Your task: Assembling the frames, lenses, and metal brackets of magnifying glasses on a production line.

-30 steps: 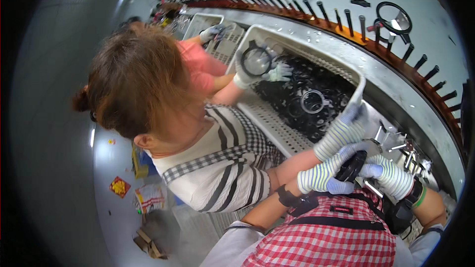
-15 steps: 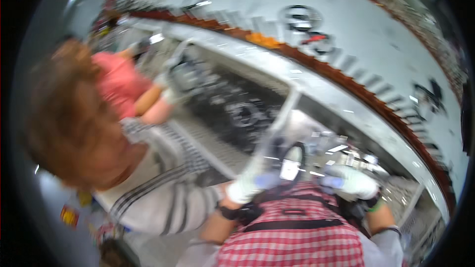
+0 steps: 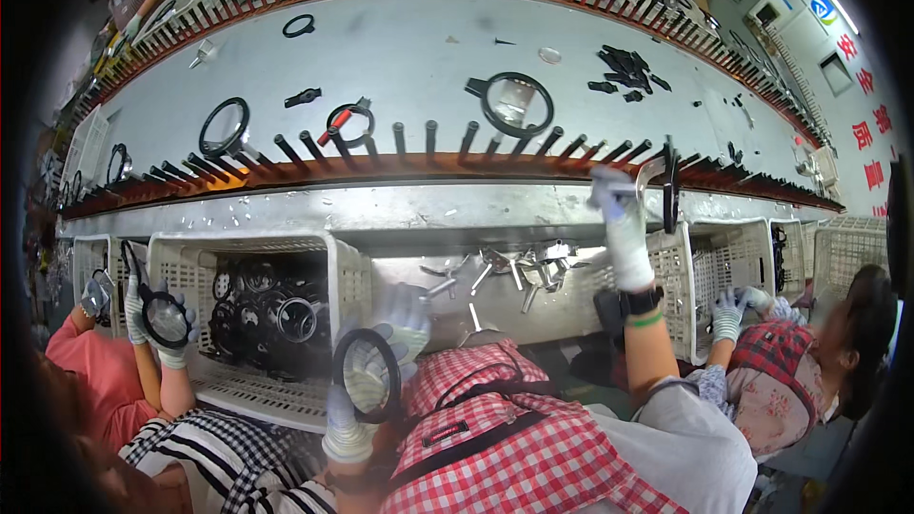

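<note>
Head view.
- Your left hand (image 3: 348, 430): grip closed on a magnifier (image 3: 366, 371), near your apron (image 3: 495, 438), to the right of the crate (image 3: 352, 276) of black rings.
- Your right hand (image 3: 625, 224): raised by the worktop (image 3: 409, 48), just beside an upright ring (image 3: 672, 186) seen edge-on; with the blur, I cannot tell whether its grip holds it.
- Metal parts (image 3: 550, 274): several, loosely piled, between your hands.
- Rods (image 3: 430, 138): one row, worktop's near edge.
</note>
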Demonstrator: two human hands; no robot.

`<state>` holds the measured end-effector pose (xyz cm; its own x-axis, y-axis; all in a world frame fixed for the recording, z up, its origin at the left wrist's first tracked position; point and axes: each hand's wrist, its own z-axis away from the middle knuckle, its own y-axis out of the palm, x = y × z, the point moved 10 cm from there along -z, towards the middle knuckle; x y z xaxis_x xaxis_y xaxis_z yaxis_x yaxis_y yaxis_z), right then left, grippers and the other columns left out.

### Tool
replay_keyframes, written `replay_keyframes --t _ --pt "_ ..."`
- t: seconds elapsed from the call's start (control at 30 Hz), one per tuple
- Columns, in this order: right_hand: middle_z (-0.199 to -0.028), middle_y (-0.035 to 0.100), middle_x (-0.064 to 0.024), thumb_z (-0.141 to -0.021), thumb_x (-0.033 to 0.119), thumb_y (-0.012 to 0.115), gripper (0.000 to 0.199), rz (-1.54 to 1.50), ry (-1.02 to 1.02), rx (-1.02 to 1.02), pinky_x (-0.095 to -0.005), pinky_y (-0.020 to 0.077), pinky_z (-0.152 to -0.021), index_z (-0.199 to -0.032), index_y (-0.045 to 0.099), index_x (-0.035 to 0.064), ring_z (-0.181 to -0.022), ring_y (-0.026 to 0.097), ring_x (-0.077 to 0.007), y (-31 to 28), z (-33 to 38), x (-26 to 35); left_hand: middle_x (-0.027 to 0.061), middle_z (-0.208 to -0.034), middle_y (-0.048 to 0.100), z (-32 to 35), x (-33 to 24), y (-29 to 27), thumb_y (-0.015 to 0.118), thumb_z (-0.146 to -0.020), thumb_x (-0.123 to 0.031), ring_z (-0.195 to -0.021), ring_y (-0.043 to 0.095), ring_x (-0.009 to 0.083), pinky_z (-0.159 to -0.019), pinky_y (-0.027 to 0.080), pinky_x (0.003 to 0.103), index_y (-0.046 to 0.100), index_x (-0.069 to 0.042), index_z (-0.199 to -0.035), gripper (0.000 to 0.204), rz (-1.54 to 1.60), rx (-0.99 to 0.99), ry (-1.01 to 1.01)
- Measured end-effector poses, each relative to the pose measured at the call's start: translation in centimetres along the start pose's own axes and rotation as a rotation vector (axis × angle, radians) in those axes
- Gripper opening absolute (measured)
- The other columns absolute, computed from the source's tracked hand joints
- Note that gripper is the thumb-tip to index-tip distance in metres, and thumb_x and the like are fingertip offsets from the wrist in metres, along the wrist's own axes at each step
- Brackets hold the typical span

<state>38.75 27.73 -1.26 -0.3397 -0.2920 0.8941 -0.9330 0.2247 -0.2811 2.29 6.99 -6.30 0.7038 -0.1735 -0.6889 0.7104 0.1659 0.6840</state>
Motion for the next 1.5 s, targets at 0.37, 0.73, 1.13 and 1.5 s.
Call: replay_keyframes --t 0.37,0.73,1.13,1.5 --pt "-0.062 0.052 -0.0004 -0.089 0.026 0.061 0.020 0.230 0.155 0.067 -0.0257 0.0365 -0.044 -0.093 0.059 0.0068 -0.047 0.046 -0.0100 2.7 -12.2 -13.8 0.0222 -0.142 0.036 0.3 -0.4 1.3 0.069 -0.078 -0.056 -0.132 0.036 0.0393 -0.106 0.035 0.056 0.013 -0.006 -0.150 0.103 0.101 0.136 0.024" --pt "-0.109 0.065 -0.0186 -0.092 0.023 0.055 0.031 0.313 0.162 0.830 -0.0395 0.0473 -0.090 -0.114 0.059 0.0021 -0.102 0.062 -0.0338 19.3 10.6 -10.2 0.0314 -0.137 0.039 3.3 4.1 -3.9 0.045 -0.078 -0.079 -0.121 0.046 0.0476 -0.091 0.047 0.060 0.026 -0.012 -0.147 0.098 0.378 -0.174 -0.122" --pt "-0.108 0.065 -0.0210 -0.082 0.042 0.063 0.049 0.901 0.250 1.061 -0.0422 0.0494 -0.087 -0.110 0.061 0.0012 -0.099 0.064 -0.0348 24.2 14.0 -23.7 0.0293 -0.147 0.027 4.3 4.0 -0.5 0.063 -0.074 -0.068 -0.130 0.035 0.0501 -0.103 0.031 0.065 0.024 -0.020 -0.149 0.097 0.488 -0.156 -0.002" --pt "-0.083 0.062 -0.0028 -0.082 0.015 0.067 0.020 -0.594 0.562 1.379 -0.0243 0.0503 -0.067 -0.097 0.061 0.0036 -0.074 0.061 -0.0107 14.5 16.9 5.8 0.0295 -0.136 0.041 0.3 5.8 -0.9 0.058 -0.081 -0.063 -0.120 0.047 0.0466 -0.102 0.037 0.061 0.035 -0.011 -0.143 0.084 0.541 -0.178 -0.206"
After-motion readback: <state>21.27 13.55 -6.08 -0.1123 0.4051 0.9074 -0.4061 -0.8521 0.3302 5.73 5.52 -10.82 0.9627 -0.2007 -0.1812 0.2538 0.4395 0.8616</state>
